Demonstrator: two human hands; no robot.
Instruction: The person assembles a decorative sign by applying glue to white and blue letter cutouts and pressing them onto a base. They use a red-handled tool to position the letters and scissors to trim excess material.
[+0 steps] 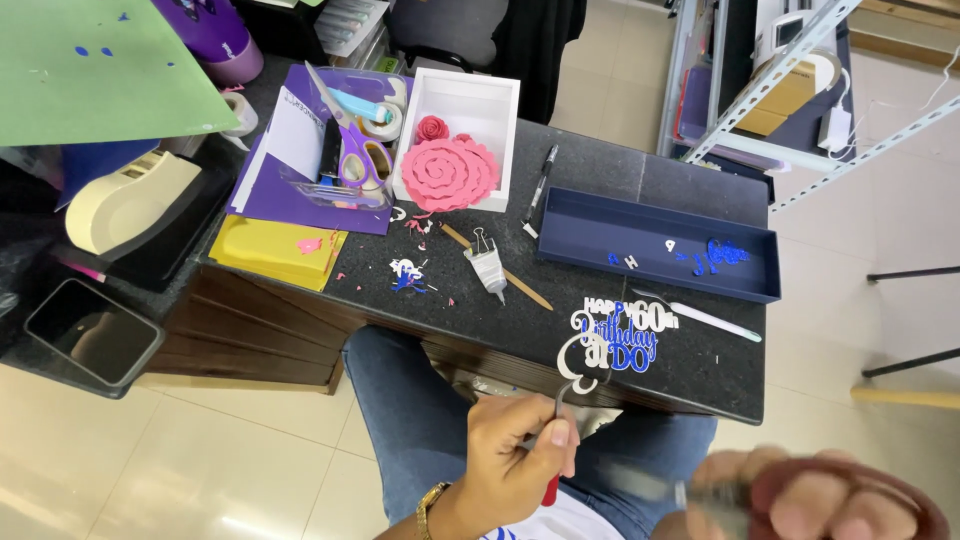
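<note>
The left hand (515, 455) has its fingers (556, 436) pinched narrow around a thin grey tool (560, 400), whose tip touches a white paper cutout (580, 362) overhanging the tabletop's (560, 190) near edge. That cutout joins a blue and white paper lettering piece (622, 335) just inside the edge. The right hand (815, 497), blurred at the frame's bottom, is curled closed around red-handled scissors (850, 480). Beyond lie a glue tube (488, 267) and navy tray (655, 245), with bare dark surface between them.

Bare desktop between glue tube (488, 268) and navy tray (655, 262).
</note>
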